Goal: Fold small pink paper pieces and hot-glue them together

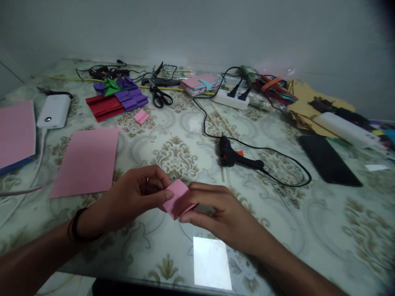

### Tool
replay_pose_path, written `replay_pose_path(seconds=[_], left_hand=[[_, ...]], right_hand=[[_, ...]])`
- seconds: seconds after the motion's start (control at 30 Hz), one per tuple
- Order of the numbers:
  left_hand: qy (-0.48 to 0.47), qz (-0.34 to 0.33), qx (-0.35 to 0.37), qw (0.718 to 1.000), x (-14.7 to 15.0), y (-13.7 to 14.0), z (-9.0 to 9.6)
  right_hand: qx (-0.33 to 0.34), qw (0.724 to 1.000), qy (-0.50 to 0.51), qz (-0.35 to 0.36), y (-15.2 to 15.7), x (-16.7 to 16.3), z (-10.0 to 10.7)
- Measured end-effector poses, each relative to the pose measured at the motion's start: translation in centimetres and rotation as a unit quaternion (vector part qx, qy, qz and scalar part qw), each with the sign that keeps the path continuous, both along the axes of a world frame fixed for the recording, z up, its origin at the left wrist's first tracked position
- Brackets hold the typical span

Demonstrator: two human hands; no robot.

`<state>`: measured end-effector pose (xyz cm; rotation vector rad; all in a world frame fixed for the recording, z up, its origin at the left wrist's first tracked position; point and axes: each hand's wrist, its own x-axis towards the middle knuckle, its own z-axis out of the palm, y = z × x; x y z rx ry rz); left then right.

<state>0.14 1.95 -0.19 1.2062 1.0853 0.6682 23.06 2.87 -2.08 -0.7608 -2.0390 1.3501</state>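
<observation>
A small folded piece of pink paper (175, 196) is held just above the table, between both hands. My left hand (140, 191) pinches its left edge, thumb on top. On the other side, my right hand (212, 205) grips the right part, with fingers over the fold and the thumb beneath. Some of the folded paper is hidden behind the right fingers. A larger pink sheet (88, 162) lies flat to the left of my left hand. Beyond my right hand rests a black hot glue gun (236, 156), its cord looping to the right.
At the back are folded purple paper (132, 98), folded red paper (105, 107), black scissors (159, 94), a stack of coloured papers (202, 83) and a power strip (231, 99). A white power bank (54, 111) sits left, a black phone (328, 160) right.
</observation>
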Motion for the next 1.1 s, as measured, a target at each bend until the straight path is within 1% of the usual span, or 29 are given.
replay_pose_path(seconds=[0.07, 0.2, 0.27, 0.37, 0.43, 0.57, 0.73, 0.8, 0.9, 0.97, 1.1], left_hand=[[0.01, 0.006, 0.002, 1.0, 0.1, -0.1, 0.2], [0.021, 0.017, 0.002, 1.0, 0.3, -0.3, 0.2], [0.008, 0.012, -0.006, 1.0, 0.2, -0.3, 0.1], [-0.009, -0.019, -0.016, 1.0, 0.1, -0.4, -0.1], [0.016, -0.033, -0.001, 0.999, 0.0, -0.5, -0.2], [0.097, -0.036, 0.043, 0.994, -0.2, -0.6, -0.6], [0.151, -0.044, 0.067, 0.985, -0.1, -0.6, -0.9], [0.154, -0.027, 0.07, 0.985, -0.1, -0.6, -0.7], [0.147, -0.003, 0.061, 0.987, -0.1, -0.6, -0.4], [0.143, -0.01, 0.058, 0.988, -0.2, -0.5, -0.3], [0.132, -0.031, 0.056, 0.989, -0.2, -0.5, -0.6]], right_hand=[[-0.029, 0.999, 0.006, -0.036, -0.1, 0.0, 0.0], [-0.135, 0.985, 0.014, -0.102, -0.7, -0.4, -0.3], [-0.174, 0.977, 0.035, -0.116, -1.0, -0.7, -0.5], [-0.21, 0.969, 0.066, -0.112, -1.1, -0.9, -0.7], [-0.215, 0.968, 0.066, -0.11, -1.1, -1.0, -0.8], [-0.195, 0.973, 0.031, -0.119, -1.0, -1.0, -0.7], [-0.184, 0.973, 0.024, -0.135, -1.0, -1.1, -0.5], [-0.199, 0.971, 0.031, -0.129, -0.8, -1.0, -0.2], [-0.237, 0.966, 0.047, -0.095, -0.6, -0.9, 0.1], [-0.248, 0.963, 0.043, -0.09, -0.4, -0.8, 0.1], [-0.25, 0.962, 0.031, -0.11, -0.4, -0.8, -0.1]])
